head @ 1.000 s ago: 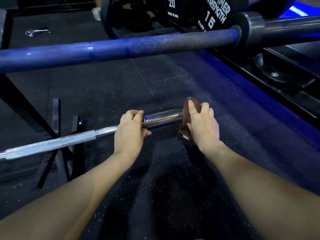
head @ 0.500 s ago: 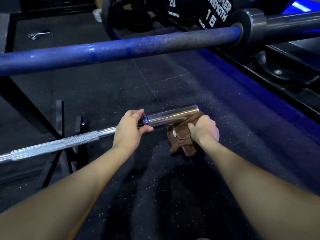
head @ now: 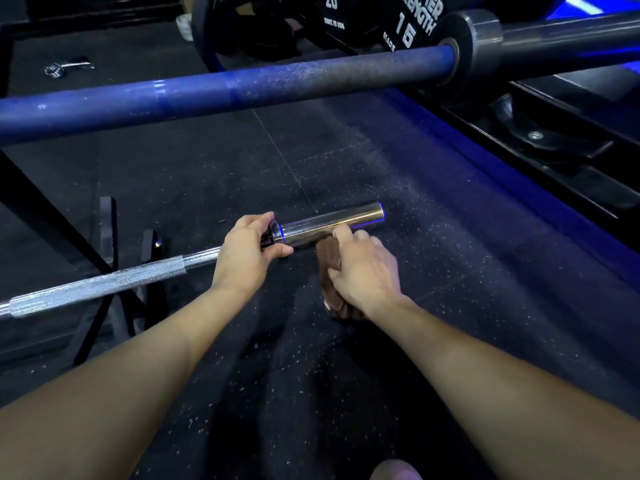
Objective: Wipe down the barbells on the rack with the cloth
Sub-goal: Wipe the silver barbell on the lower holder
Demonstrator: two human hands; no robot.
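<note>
A chrome barbell (head: 104, 284) runs from the left edge to the middle, ending in a shiny sleeve (head: 332, 220). My left hand (head: 247, 252) grips the bar at the collar where the sleeve begins. My right hand (head: 363, 271) holds a brown cloth (head: 329, 263) bunched against the near underside of the sleeve, with a thumb or finger touching the chrome. Part of the cloth hangs below my wrist. A second, blue barbell (head: 207, 95) lies higher, across the upper part of the view.
Black weight plates (head: 346, 26) marked 20 and 15 stand behind the blue bar. Black rack legs (head: 107, 258) stand at the left under the chrome bar. A black frame base (head: 540, 140) runs along the right. A spring collar clip (head: 65, 67) lies on the speckled rubber floor.
My right hand took the cloth off the sleeve's end, dropped below it, and now presses the cloth up against the sleeve's near side. My left hand kept its grip.
</note>
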